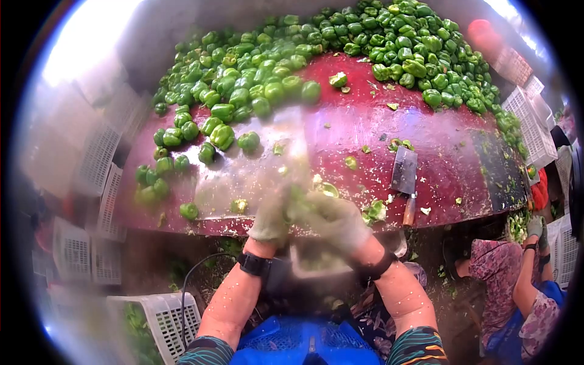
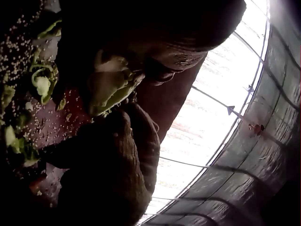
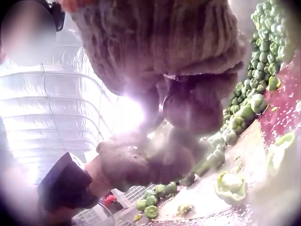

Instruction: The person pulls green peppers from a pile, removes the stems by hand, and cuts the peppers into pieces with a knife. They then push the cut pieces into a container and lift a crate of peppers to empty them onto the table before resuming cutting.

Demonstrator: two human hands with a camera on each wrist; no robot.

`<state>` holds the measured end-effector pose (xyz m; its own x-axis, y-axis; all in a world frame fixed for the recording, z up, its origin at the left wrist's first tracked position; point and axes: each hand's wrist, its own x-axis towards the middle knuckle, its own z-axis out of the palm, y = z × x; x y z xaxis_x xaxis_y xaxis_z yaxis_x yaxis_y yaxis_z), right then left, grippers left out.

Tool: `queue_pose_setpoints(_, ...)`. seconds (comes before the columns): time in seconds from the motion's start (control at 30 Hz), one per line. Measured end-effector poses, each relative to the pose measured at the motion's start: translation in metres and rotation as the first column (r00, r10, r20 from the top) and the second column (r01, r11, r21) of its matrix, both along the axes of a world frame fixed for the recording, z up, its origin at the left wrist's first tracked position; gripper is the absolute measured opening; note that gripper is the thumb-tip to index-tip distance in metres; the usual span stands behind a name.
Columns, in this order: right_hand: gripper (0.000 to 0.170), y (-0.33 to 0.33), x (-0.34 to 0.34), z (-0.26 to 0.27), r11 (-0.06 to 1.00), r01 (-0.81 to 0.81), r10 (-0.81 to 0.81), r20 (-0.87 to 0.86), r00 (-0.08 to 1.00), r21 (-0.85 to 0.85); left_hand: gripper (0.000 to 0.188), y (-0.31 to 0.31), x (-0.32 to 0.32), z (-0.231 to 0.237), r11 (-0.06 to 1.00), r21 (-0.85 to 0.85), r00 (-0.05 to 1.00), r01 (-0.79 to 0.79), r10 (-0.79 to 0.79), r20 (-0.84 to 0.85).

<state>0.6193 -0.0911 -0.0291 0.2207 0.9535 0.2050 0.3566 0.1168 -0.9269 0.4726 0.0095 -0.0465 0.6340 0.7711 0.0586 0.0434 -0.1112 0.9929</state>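
while both hands were together over the near edge of the red table (image 1: 359, 131), they held an opened green pepper (image 2: 113, 87) between them, left hand (image 1: 269, 218) on one side, right hand (image 1: 337, 220) on the other, gloved fingers curled onto it. blur and deep shadow made exact finger placement hard to tell, though both hands seemed to grip. the two-sided hold probably steadied the pepper, and working at the edge likely let bits fall toward the pale tub (image 1: 294, 258) just below.

whole peppers (image 1: 404, 39) were heaped along the far side, with more spread down the left, presumably to leave working room in front and keep stock within reach. cleaver (image 1: 404, 170) lay flat right of the hands, wooden handle toward the near edge, so likely put there for an easy pickup. seeds and pepper scraps (image 1: 376, 211) littered the surface beside the right hand. white crate (image 1: 173, 313) with green stuff inside stood low at left, likely for holding produce.

labels: none legible. dark watch-like band (image 1: 253, 264) on the left wrist showed no readable brand; no lettering made out on cleaver or crate.
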Motion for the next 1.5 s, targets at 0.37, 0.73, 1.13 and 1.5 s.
queue_pose_setpoints(0.37,0.024,0.019,-0.013,-0.024,0.935,-0.17,0.289,0.391,0.874,-0.311,0.02,-0.008,0.006,-0.023,0.988,0.014,0.985,-0.157,0.157,-0.068)
queue_pose_setpoints(0.73,0.028,0.007,-0.012,-0.048,0.912,-0.131,0.301,0.419,0.856,-0.388,0.017,-0.003,0.017,-0.026,0.987,0.142,0.982,0.075,-0.048,-0.184)
queue_pose_setpoints(1.13,0.014,-0.004,-0.03,-0.04,0.97,-0.098,0.059,-0.177,0.983,-0.22,0.01,0.003,0.003,-0.041,0.825,0.563,0.97,0.052,0.092,-0.225)
queue_pose_setpoints(1.5,0.024,-0.027,0.011,-0.014,0.817,-0.127,0.213,0.09,0.973,-0.563,0.025,-0.012,0.008,0.01,0.814,-0.567,0.947,-0.125,0.268,0.177)
